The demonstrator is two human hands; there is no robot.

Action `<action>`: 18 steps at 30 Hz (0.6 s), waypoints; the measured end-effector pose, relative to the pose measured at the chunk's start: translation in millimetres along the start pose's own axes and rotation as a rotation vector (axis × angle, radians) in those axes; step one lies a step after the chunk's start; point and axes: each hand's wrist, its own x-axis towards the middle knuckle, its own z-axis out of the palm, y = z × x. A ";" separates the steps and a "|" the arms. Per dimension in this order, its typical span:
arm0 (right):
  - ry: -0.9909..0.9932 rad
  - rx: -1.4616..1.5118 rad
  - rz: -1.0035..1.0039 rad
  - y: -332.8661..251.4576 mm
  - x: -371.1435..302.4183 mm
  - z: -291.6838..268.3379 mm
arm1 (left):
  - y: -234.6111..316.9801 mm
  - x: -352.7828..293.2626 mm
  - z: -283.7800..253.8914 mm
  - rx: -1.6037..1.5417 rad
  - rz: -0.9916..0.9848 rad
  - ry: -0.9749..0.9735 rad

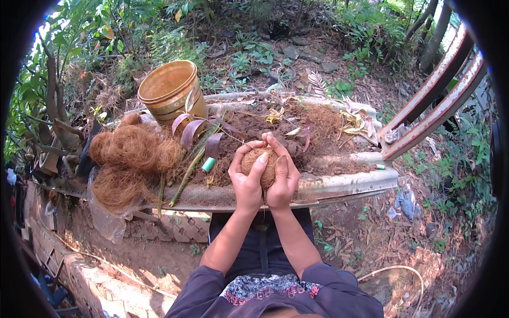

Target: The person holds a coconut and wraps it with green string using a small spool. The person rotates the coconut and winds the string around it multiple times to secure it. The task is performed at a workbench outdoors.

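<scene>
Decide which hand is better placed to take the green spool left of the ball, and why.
Probably the left hand: the green spool lies to its left, farther from the right hand. Both cup the fibre ball, so the left would first let go.

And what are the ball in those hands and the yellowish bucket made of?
The ball looks like rough, matte plant fibre, perhaps coconut: fine brown strands show on its surface. The bucket seems to be hard plastic, smooth and slightly glossy: light gleams softly on it, though painted metal isn't ruled out.
</scene>
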 end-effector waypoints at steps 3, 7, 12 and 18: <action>0.147 0.018 0.067 6.8 1.5 -1.3 | 5.0 7.5 0.2 0.435 0.318 -0.162; 0.238 0.597 0.529 4.5 8.7 -5.4 | 0.5 16.3 -9.3 0.608 0.493 -0.266; 0.300 0.302 0.371 9.0 8.0 7.0 | -11.2 6.8 -2.3 0.388 0.267 -0.057; 0.152 -0.032 -0.107 15.3 1.1 10.5 | -4.4 7.1 7.9 0.279 0.175 0.044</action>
